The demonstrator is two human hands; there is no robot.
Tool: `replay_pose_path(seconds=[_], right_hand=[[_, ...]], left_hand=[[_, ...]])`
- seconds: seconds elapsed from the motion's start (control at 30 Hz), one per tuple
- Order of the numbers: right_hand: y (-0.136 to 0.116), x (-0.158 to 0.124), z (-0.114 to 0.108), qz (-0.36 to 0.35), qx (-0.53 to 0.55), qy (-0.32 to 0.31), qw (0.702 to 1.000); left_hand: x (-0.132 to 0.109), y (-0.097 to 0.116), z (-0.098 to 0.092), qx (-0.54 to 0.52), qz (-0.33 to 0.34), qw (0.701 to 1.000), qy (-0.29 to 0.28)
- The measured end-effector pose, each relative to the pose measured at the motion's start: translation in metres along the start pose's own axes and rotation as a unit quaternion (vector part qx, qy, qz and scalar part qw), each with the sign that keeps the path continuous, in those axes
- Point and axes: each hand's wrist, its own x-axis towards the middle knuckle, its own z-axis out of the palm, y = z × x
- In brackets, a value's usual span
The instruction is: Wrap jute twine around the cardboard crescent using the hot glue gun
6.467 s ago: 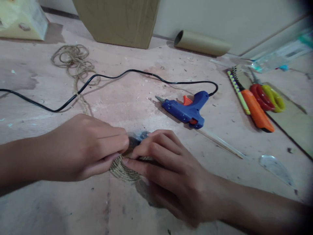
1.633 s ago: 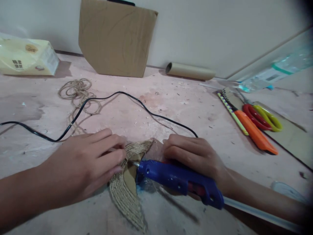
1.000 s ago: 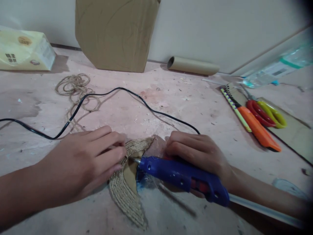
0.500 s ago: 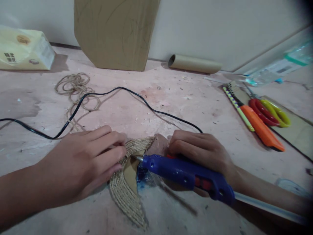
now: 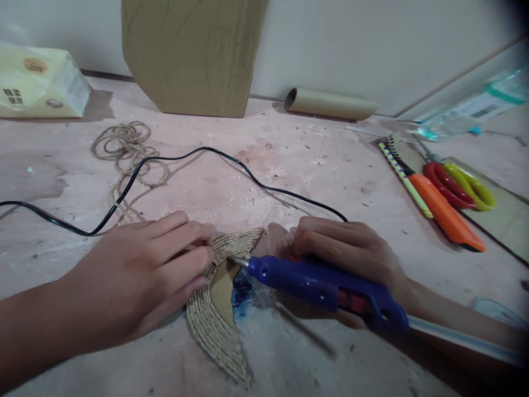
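A crescent-shaped cardboard piece (image 5: 223,288), its curved border covered in rows of twine (image 5: 215,336), lies on the table before me. My left hand (image 5: 165,270) is closed on its upper left edge, fingers curled and pressed together; the fingertips are partly hidden. In my right hand (image 5: 343,248) is a blue hot glue gun (image 5: 306,278), lying sideways with a clear glue stick (image 5: 463,339) out of its back end. Its metal nozzle (image 5: 239,261) points left and sits at the inner edge of the twine rows, over the bare cardboard.
A black cord (image 5: 206,148) crosses the table behind both hands, near a loose twine heap (image 5: 124,146). Farther back are a tissue pack (image 5: 41,82), a cardboard sheet (image 5: 190,60) and a cardboard tube (image 5: 334,105). At right lie an orange cutter (image 5: 446,212), scissors (image 5: 450,184) and a plastic bottle (image 5: 471,113).
The glue gun and my right hand have shifted slightly right, the nozzle moving up and right along the twine's inner edge. My left hand stays nearly in place.
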Motion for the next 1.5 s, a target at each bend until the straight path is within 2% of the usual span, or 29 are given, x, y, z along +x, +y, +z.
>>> replay_pose_path(seconds=[0.33,0.47,0.63,0.77,1.0,1.3,1.5], right_hand=[[0.009,-0.013,0.007,-0.003,-0.002,0.016,1.000],[0.006,-0.009,0.004,-0.003,-0.007,0.025,1.000],[0.001,-0.005,-0.001,0.013,-0.016,-0.003,1.000],[0.005,-0.011,0.001,0.003,-0.005,0.023,1.000],[0.008,-0.017,0.002,0.010,-0.007,0.022,1.000],[0.000,-0.020,-0.011,0.053,-0.030,-0.017,0.998],[0.003,-0.027,-0.009,0.068,-0.032,-0.005,0.997]], left_hand=[[0.001,0.000,0.001,0.006,-0.001,1.000,-0.004],[0.000,0.000,0.000,0.010,0.000,1.000,-0.002],[0.000,0.001,-0.001,0.007,-0.002,1.000,-0.007],[0.001,0.000,-0.001,0.002,-0.004,1.000,-0.012],[0.000,-0.001,0.000,0.000,-0.003,1.000,-0.011],[-0.002,-0.001,-0.001,0.011,0.004,1.000,-0.009],[-0.003,-0.003,-0.002,0.020,0.005,1.000,-0.005]])
